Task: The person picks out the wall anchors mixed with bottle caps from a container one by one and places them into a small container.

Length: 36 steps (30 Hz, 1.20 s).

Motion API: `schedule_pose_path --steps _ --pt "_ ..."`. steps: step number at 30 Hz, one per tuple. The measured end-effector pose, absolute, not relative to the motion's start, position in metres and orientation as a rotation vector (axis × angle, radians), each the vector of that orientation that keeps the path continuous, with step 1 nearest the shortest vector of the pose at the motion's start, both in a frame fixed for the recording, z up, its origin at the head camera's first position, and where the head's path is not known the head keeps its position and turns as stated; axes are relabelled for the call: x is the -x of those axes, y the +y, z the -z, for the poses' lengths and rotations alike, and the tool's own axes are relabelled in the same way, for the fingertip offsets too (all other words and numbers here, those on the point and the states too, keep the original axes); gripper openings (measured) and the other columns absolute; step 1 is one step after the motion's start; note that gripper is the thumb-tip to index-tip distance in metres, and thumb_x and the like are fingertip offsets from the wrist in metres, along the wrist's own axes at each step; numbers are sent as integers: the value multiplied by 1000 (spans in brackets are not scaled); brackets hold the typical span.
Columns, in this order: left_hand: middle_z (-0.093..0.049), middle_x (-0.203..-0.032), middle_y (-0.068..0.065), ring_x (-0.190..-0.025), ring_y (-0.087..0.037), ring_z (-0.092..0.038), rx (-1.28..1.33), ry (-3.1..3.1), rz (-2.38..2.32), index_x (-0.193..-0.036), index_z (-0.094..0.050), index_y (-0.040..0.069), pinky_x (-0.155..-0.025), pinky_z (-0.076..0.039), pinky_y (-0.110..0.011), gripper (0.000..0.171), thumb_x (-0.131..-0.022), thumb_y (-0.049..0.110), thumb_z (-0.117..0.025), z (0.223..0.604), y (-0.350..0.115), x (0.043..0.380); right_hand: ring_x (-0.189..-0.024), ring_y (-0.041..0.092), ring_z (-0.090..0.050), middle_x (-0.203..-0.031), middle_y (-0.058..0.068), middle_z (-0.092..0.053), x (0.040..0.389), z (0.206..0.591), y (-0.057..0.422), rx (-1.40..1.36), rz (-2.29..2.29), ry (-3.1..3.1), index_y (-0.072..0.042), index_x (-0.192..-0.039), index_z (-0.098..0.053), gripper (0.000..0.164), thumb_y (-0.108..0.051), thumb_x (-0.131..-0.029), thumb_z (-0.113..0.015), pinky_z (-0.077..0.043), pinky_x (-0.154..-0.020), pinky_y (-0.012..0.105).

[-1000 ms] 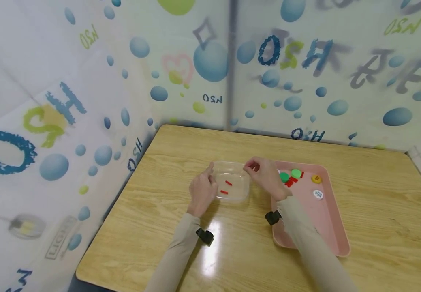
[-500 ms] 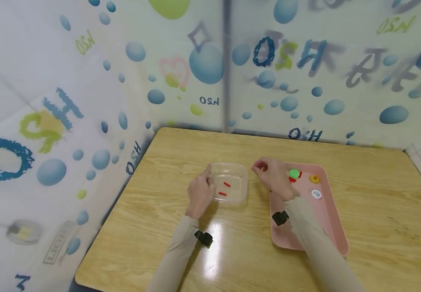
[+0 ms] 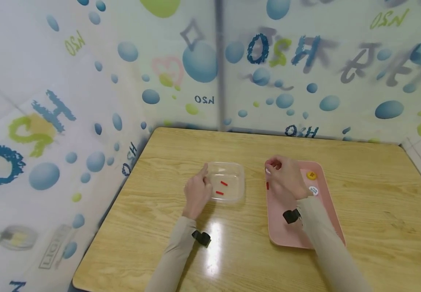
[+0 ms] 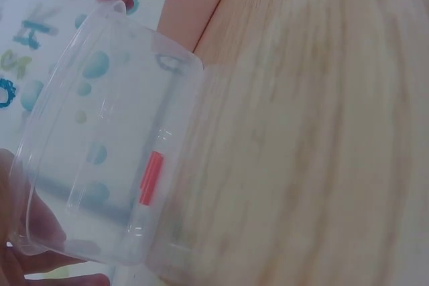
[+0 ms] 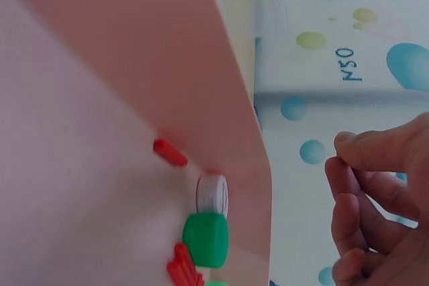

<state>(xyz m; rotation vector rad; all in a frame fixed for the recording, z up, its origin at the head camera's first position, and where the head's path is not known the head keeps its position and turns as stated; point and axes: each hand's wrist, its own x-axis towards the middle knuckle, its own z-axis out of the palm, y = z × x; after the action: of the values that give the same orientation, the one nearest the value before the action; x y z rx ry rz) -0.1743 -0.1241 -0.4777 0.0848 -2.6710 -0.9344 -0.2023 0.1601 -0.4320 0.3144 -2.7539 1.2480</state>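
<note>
My left hand (image 3: 197,190) holds the left wall of a clear plastic container (image 3: 242,182). In the left wrist view its fingers (image 4: 43,232) lie around the rim and show partly through the plastic. Two short red sticks (image 3: 224,183) lie on the container's floor. My right hand (image 3: 288,176) is over the far left corner of a pink tray (image 3: 287,231). Its thumb and index fingertip meet, the other fingers are curled, and nothing shows between them. Below it in the right wrist view are a red stick (image 5: 170,153), a white cap (image 5: 212,195) and a green cap (image 5: 206,239).
More red sticks (image 5: 184,269) lie beside the green cap in the tray. A yellow cap (image 3: 311,175) and another white cap (image 3: 313,190) sit on the tray's right side. A patterned wall (image 3: 181,105) borders the wooden table (image 3: 152,223) at the back and left.
My right hand has moved right, from the container's far right rim to over the tray. My left hand stays at the container, and the two red sticks inside lie as before.
</note>
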Motion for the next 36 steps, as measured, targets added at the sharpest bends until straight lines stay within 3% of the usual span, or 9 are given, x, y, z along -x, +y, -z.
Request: schedule_pose_path --steps 13,20,31,36 --pt "-76 -118 -8 -55 -12 -30 -80 -2653 957 -142 -60 12 -47 -26 -29 51 -92 6 -50 478 -127 176 -70 24 -57 -89 16 -68 202 438 185 -264 -1195 -2784 0 -103 -70 15 -12 -96 -68 -48 -59 24" --pt "-75 -119 -6 -56 -13 -34 -94 -2659 950 -143 -60 13 -48 -27 -29 52 -92 6 -50 478 -126 177 -82 25 -58 -96 14 -72 200 452 182 -266 -1125 -2848 -3 -102 -74 12 -12 -94 -71 -51 -72 29" --pt "-74 -121 -6 -54 -12 -25 -99 -2672 970 -144 -59 13 -47 -24 -29 51 -94 9 -48 478 -124 177 -88 24 -62 -98 11 -70 194 464 175 -303 -1126 -2999 -4 -106 -71 17 -14 -92 -72 -56 -83 41" --pt "-76 -118 -4 -55 -17 -42 -108 -2657 945 -142 -61 15 -48 -32 -32 51 -93 8 -49 479 -124 177 -84 23 -62 -94 11 -70 194 467 172 -331 -1045 -3037 -2 -103 -71 16 -12 -90 -73 -56 -83 42"
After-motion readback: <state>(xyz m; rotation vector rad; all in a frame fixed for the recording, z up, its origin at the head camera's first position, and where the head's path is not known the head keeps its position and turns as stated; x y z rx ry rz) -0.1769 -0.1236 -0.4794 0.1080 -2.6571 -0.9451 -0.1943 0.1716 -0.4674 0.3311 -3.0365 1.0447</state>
